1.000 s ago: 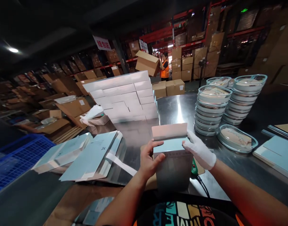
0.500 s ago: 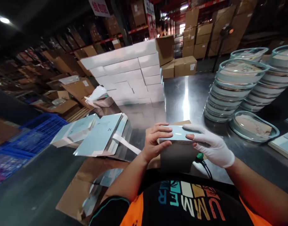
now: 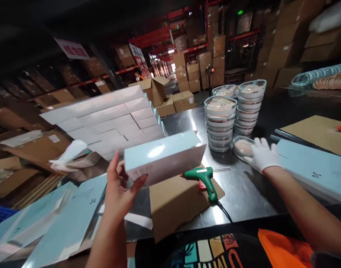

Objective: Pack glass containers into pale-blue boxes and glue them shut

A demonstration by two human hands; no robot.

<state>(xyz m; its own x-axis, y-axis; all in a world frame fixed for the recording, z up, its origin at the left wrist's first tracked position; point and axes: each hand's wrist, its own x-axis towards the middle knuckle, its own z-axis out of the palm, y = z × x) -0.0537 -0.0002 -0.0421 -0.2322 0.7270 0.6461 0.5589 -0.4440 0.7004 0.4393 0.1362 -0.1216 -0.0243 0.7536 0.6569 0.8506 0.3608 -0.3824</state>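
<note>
Box (image 3: 162,157) sits pinched at its near-left end in the bare left hand (image 3: 118,188), long axis running toward 2 o'clock; the gloved right hand (image 3: 262,155), fingers spread, rests on the lone dish (image 3: 242,146) at 3 o'clock, well apart

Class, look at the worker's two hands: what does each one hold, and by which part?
The left hand grips the pale blue box by its left end. The gloved right hand holds nothing; it rests open beside a lidded clear dish.
</note>
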